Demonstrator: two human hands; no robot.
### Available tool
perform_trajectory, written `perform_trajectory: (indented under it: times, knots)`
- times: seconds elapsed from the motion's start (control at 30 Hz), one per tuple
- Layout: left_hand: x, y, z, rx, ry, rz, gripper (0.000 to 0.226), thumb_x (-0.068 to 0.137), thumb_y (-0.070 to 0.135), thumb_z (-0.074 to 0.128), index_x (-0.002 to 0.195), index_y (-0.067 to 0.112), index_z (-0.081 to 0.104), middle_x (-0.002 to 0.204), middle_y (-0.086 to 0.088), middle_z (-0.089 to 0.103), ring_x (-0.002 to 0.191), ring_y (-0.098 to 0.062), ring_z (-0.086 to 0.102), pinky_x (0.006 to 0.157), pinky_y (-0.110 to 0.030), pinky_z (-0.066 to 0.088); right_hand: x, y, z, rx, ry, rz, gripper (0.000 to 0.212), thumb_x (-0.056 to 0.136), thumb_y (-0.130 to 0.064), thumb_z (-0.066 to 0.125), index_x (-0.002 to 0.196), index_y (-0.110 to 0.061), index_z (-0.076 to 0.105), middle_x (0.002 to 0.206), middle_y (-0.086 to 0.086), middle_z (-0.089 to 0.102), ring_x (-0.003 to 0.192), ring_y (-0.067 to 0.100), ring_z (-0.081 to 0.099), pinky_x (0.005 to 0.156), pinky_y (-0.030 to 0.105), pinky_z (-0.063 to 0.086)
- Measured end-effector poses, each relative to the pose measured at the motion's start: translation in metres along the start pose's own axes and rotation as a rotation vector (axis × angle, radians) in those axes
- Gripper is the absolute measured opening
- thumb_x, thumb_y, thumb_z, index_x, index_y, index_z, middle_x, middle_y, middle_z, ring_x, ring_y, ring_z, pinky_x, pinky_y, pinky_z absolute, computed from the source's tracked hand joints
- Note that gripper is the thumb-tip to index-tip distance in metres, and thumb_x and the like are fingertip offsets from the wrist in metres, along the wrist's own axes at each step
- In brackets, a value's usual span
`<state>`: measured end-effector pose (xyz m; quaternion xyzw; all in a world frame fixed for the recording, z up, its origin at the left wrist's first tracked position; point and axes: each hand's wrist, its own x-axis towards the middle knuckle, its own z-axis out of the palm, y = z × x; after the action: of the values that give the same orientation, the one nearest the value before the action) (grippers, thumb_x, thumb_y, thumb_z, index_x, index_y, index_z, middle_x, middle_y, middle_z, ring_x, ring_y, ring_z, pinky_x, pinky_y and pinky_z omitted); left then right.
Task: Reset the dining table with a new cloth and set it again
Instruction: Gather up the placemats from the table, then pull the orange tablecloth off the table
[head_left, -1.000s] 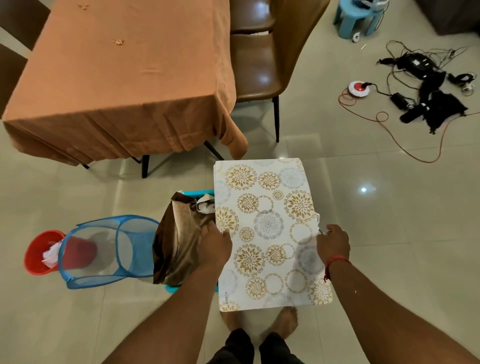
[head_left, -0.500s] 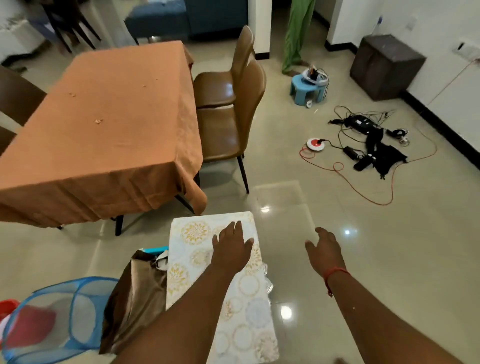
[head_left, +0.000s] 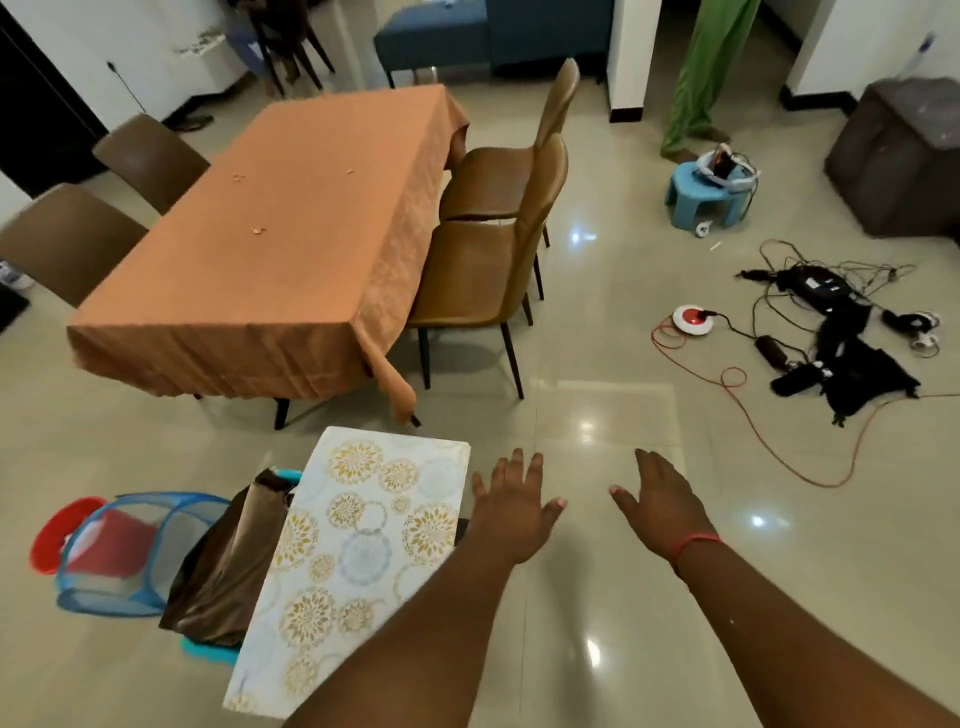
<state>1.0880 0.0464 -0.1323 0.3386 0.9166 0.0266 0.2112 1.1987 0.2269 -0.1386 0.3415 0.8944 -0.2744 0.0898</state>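
- Left hand (head_left: 511, 506) and right hand (head_left: 662, 506): fingers spread, empty, apart.
- Orange cloth (head_left: 291, 249) covers the table; patterned mats (head_left: 358, 551) lie near it, on the floor side.
- Judged step: clearing finished; next, strip the cloth.

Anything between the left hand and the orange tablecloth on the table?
Head view: bare floor tile only between left hand and orange tablecloth; the patterned folded cloth sits beside the hand.
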Motion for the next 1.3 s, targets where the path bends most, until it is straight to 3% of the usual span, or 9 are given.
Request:
perform_trajectory:
  times: [0.07, 0.13, 0.27, 0.43, 0.67, 0.73, 1.0, 1.17, 1.3]
  knots:
    - [0.023, 0.005, -0.021, 0.042, 0.056, 0.012, 0.095, 0.079, 0.079, -0.010, 0.158, 0.027, -0.001, 0.167, -0.007, -0.002, 0.153, -0.029, 0.000, 0.120, -0.060, 0.000, 0.021, -0.004, -0.019, -0.094, 0.011, -0.039, 0.076, 0.096, -0.057, 0.041, 0.156, -0.020, 0.013, 0.164, 0.006, 0.012, 0.149, 0.028, 0.016, 0.117, 0.048, 0.026]
    - [0.046, 0.009, -0.036, 0.060, 0.097, 0.018, 0.100, 0.072, 0.078, -0.019, 0.157, 0.029, -0.005, 0.167, -0.006, -0.007, 0.153, -0.029, -0.006, 0.119, -0.060, -0.005, 0.042, -0.011, -0.036, -0.163, 0.015, -0.075, 0.077, 0.096, -0.061, 0.037, 0.156, -0.024, 0.007, 0.165, 0.003, 0.003, 0.151, 0.028, 0.008, 0.118, 0.050, 0.022]
    - [0.097, 0.012, -0.061, 0.040, 0.144, -0.004, 0.081, 0.089, 0.074, -0.001, 0.157, 0.031, -0.007, 0.166, -0.005, -0.013, 0.153, -0.029, -0.011, 0.118, -0.062, -0.008, 0.098, -0.024, -0.072, -0.262, 0.000, -0.154, 0.078, 0.096, -0.064, 0.030, 0.157, -0.027, -0.001, 0.165, -0.001, -0.007, 0.152, 0.026, -0.001, 0.120, 0.051, 0.014]
    - [0.179, 0.001, -0.123, -0.031, 0.199, -0.028, 0.092, 0.078, 0.077, -0.008, 0.157, 0.030, -0.007, 0.166, -0.004, -0.015, 0.153, -0.029, -0.013, 0.118, -0.060, -0.011, 0.193, -0.056, -0.129, -0.313, 0.060, -0.173, 0.080, 0.093, -0.069, 0.028, 0.156, -0.030, -0.002, 0.165, -0.004, -0.006, 0.152, 0.023, -0.001, 0.121, 0.048, 0.015]
    - [0.298, -0.051, -0.231, -0.073, 0.271, -0.134, 0.082, 0.089, 0.078, 0.003, 0.157, 0.032, -0.005, 0.166, -0.003, -0.013, 0.153, -0.027, -0.013, 0.118, -0.061, -0.010, 0.330, -0.154, -0.191, -0.308, 0.166, -0.275, 0.079, 0.093, -0.069, 0.022, 0.156, -0.026, 0.002, 0.165, -0.002, 0.003, 0.152, 0.020, 0.007, 0.122, 0.042, 0.018]
    - [0.322, -0.069, -0.235, -0.109, 0.290, -0.198, 0.080, 0.092, 0.077, 0.006, 0.157, 0.033, -0.005, 0.166, -0.002, -0.013, 0.153, -0.026, -0.012, 0.118, -0.060, -0.011, 0.368, -0.177, -0.186, -0.347, 0.123, -0.359, 0.079, 0.093, -0.069, 0.022, 0.157, -0.026, 0.002, 0.165, -0.002, 0.002, 0.152, 0.020, 0.007, 0.122, 0.039, 0.016]
    - [0.396, -0.149, -0.261, -0.260, 0.329, -0.573, 0.104, 0.069, 0.082, -0.017, 0.158, 0.030, -0.003, 0.167, -0.004, -0.005, 0.153, -0.029, -0.002, 0.120, -0.055, -0.002, 0.519, -0.294, -0.184, -0.404, -0.062, -0.640, 0.079, 0.094, -0.068, 0.023, 0.157, -0.027, -0.001, 0.165, -0.003, -0.003, 0.152, 0.020, 0.000, 0.124, 0.040, 0.010]
    - [0.398, -0.192, -0.277, -0.309, 0.249, -0.792, 0.078, 0.093, 0.073, 0.007, 0.157, 0.032, -0.008, 0.167, 0.000, -0.009, 0.154, -0.026, -0.002, 0.122, -0.055, 0.002, 0.580, -0.369, -0.172, -0.402, -0.156, -0.797, 0.077, 0.095, -0.066, 0.024, 0.157, -0.027, 0.001, 0.165, -0.001, -0.002, 0.152, 0.021, 0.000, 0.124, 0.043, 0.009]
    - [0.405, -0.237, -0.289, -0.392, 0.240, -0.967, 0.097, 0.072, 0.081, -0.012, 0.157, 0.033, -0.007, 0.167, 0.001, -0.010, 0.153, -0.028, -0.003, 0.120, -0.058, -0.001, 0.609, -0.427, -0.149, -0.378, -0.225, -0.865, 0.077, 0.097, -0.063, 0.028, 0.157, -0.024, 0.001, 0.165, -0.001, 0.000, 0.152, 0.022, 0.002, 0.123, 0.041, 0.007]
